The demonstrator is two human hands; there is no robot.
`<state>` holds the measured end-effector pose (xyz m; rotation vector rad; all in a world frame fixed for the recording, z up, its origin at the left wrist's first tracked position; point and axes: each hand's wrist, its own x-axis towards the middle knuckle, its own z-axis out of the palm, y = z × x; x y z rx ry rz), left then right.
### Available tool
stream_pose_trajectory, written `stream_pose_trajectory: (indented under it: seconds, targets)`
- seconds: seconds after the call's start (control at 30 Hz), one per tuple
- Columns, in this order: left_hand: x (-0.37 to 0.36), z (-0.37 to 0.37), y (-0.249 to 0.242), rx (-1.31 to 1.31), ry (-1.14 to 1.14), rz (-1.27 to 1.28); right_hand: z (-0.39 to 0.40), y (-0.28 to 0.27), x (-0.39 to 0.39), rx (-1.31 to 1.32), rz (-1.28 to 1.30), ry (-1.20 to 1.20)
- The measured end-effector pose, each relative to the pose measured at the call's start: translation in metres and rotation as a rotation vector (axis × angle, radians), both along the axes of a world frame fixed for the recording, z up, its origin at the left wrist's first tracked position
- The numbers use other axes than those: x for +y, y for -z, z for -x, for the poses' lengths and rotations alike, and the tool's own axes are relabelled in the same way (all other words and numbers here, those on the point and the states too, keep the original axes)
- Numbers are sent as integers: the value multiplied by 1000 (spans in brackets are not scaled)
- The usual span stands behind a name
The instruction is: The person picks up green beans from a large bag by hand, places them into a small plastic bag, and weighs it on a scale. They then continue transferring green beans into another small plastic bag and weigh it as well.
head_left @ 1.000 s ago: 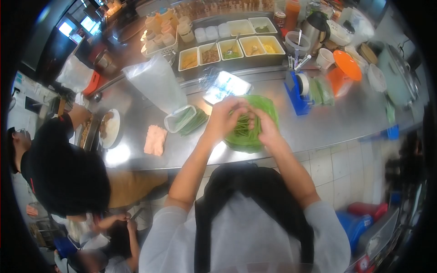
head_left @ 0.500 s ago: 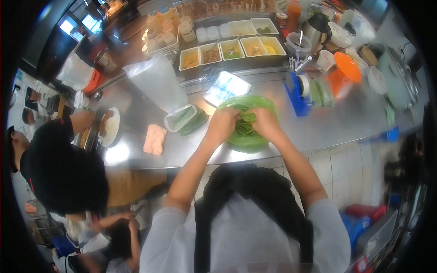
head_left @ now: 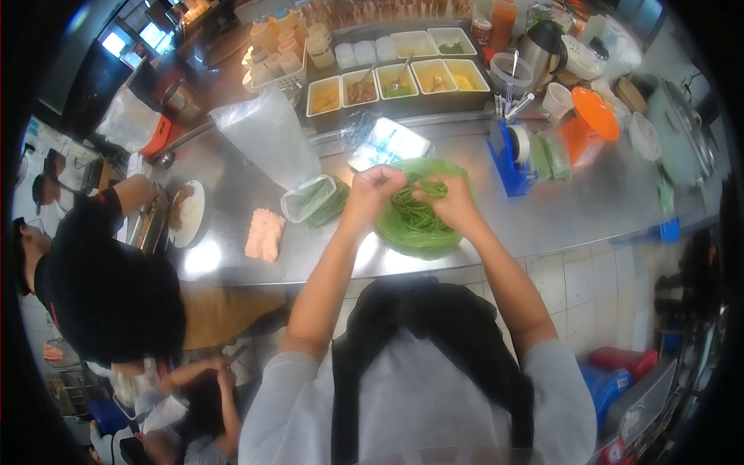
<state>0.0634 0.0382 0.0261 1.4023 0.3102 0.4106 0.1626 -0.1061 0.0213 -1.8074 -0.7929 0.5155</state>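
The step in hand appears to be piece-by-piece handling of the green stems, which lie loose in the mouth of the green bag, below and between the two hands. The right hand grasps a few stems between thumb and fingers over the right side of the pile. The left hand is at the upper left edge of the bag, apart from the right, with fingers bent inward and tips drawn together; whether a piece is pinched there cannot be told. The bag rests on the counter, its rim spread around the pile. Judged from this pose, a next move would call for a light fingertip grip, the held stems kept clear of the loose ones, and both hands kept over the bag mouth so that pieces do not fall outside. Just left of the left hand is a clear bag of greens, with a pink cloth farther left; a white packet is beyond the left hand, and a blue dispenser is right of the right hand.
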Motion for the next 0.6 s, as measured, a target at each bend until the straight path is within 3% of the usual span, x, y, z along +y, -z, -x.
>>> stream_pose_trajectory:
  seconds: [0.07, 0.1, 0.17, 0.2, 0.37, 0.5, 0.53, 0.6]
  targets:
    - [-6, -8, 6, -23, -58, 253, -1, 9, 3, -50, -37, 55]
    - [-6, -7, 5, -25, -57, 254, 0, 8, 4, -100, -72, 107]
    - [-7, -4, 5, 147, 30, -60, -6, 1, 0, 4, -137, 140]
    - [-10, -2, 9, 147, 29, -59, -8, -5, -2, 113, -201, 174]
    - [-20, -1, 33, 158, 8, -436, -9, -22, -6, 179, -213, 215]
    - [-22, -2, 16, 209, -37, -446, -12, -19, -10, 431, -203, 289]
    - [-20, -2, 15, 193, -60, -497, -15, -9, -10, 431, -203, 288]
    - [-17, -2, 13, 179, -83, -549, -19, 9, -5, 145, -253, 480]
